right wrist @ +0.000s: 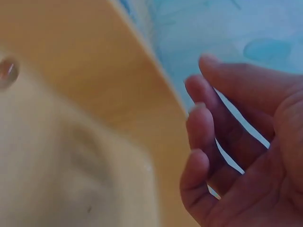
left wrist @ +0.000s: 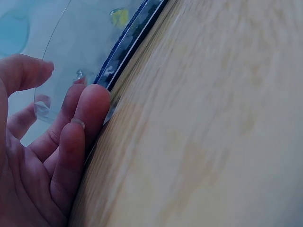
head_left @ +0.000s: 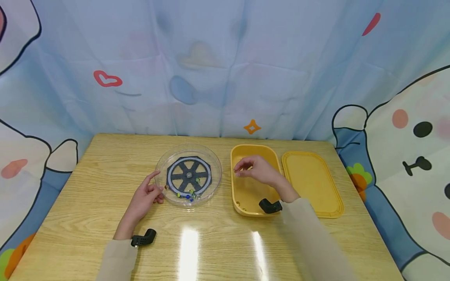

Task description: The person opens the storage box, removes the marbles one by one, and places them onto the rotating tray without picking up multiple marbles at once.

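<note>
A round clear dish (head_left: pixel 218 183) stands on the table, with a dark spoked wheel pattern in its base. Several glass marbles (head_left: pixel 191 192) lie inside it, mostly along the near side. My left hand (head_left: pixel 143 197) rests against the dish's left wall, fingers loosely bent; in the left wrist view fingertips (left wrist: pixel 92 101) touch the dish's side. My right hand (head_left: pixel 258 169) hovers above the yellow bin (head_left: pixel 251 191), fingers loosely bent, with nothing visible between thumb and fingers. A few small marbles (head_left: pixel 238 203) lie at the bin's near left corner; a blurred marble (right wrist: pixel 8 72) shows in the right wrist view.
A flat yellow lid (head_left: pixel 313 181) lies right of the bin. The wooden table (head_left: pixel 218 246) ends at the back against a patterned blue curtain (head_left: pixel 211 78). Black wrist cameras (head_left: pixel 144 237) sit on both wrists.
</note>
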`<state>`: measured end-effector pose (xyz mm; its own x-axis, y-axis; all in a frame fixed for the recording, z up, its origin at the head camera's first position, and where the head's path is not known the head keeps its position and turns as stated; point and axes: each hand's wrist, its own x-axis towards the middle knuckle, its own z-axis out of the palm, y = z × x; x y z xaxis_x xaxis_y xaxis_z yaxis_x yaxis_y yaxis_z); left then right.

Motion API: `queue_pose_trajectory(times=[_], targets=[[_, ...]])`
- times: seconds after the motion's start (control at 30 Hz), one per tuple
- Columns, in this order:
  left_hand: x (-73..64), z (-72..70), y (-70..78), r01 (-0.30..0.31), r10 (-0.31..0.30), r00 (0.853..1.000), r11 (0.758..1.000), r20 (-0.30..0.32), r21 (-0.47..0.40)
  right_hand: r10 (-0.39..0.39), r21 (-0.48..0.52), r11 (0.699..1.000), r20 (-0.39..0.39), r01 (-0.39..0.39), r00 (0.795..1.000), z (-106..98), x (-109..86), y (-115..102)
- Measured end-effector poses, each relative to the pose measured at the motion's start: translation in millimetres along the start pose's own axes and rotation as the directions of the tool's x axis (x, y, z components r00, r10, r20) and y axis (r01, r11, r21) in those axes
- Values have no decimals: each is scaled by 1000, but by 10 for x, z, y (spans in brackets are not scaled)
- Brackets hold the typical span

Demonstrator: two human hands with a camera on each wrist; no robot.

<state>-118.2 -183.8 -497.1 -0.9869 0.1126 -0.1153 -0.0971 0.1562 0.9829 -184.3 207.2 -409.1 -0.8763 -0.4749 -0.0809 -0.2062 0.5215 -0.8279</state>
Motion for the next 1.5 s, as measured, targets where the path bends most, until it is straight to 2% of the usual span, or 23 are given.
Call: queue_pose_trajectory(times=[0.1,0.2,0.3,0.4,0.5,0.57,0.8,0.97,1.3,1.5], targets=[[1,-8,6,-2,2,1000,1000,6,5,37,39,998,91,-41,995,-33,-14,106],[2,-13,10,-8,7,1000,1000,8,12,62,71,994,213,-79,975,-35,-11,209],[4,-9,10,-10,10,1000,1000,6,18,71,81,991,339,-104,938,-14,4,301],[15,1,0,-8,8,1000,1000,4,20,101,38,991,442,-130,891,17,18,354],[27,11,-3,-6,6,1000,1000,5,24,135,-44,990,501,-131,855,54,30,375],[30,13,4,-3,3,1000,1000,4,30,147,-96,989,515,-114,844,78,40,367],[19,4,34,-7,7,1000,1000,5,23,190,-196,975,516,-101,835,169,97,258],[17,-7,18,-4,3,1000,1000,4,27,196,-250,965,509,-74,838,203,116,227],[25,1,-32,3,-3,1000,1000,-18,30,193,-249,966,506,-72,841,228,106,242],[21,-4,-30,2,-1,1000,999,-16,38,186,-242,968,517,-66,836,223,106,227]])
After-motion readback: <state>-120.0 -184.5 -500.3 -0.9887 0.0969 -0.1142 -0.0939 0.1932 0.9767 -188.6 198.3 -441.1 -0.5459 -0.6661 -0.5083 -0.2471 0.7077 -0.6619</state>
